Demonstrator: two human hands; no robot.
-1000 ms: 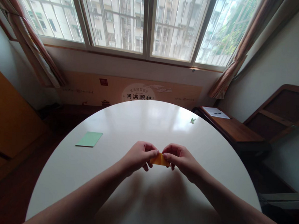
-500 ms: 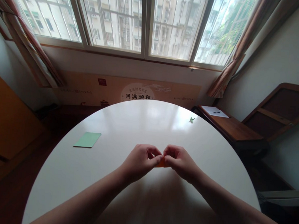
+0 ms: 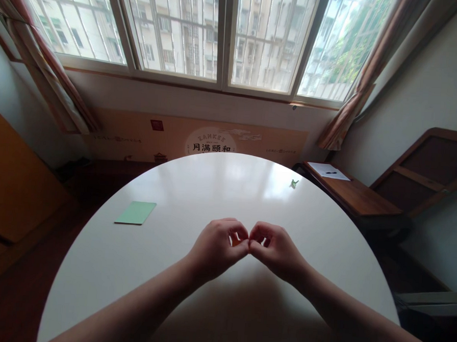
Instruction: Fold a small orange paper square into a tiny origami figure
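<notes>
Just above the middle of the white round table (image 3: 197, 190), my left hand (image 3: 219, 247) and my right hand (image 3: 276, 249) meet at the fingertips. Both are closed in a pinch, thumbs against forefingers, on a small piece of orange paper (image 3: 235, 241). Only a sliver of the paper shows, through the gap in my left hand's fingers; the rest is hidden behind the hands, so its shape cannot be made out. To the left of my hands lies a flat stack of pale green square paper (image 3: 136, 213).
A small green-and-white object (image 3: 293, 183), perhaps folded paper, sits near the table's far right edge. Beyond that edge stands a wooden chair or bench (image 3: 368, 196) bearing a white sheet (image 3: 326, 170) and a dark pen (image 3: 331, 172). A barred window is behind.
My hands have tilted slightly, and the orange paper that showed below the fingertips is now mostly hidden behind them. Both hands keep their pinch. The things on the table have stayed put.
</notes>
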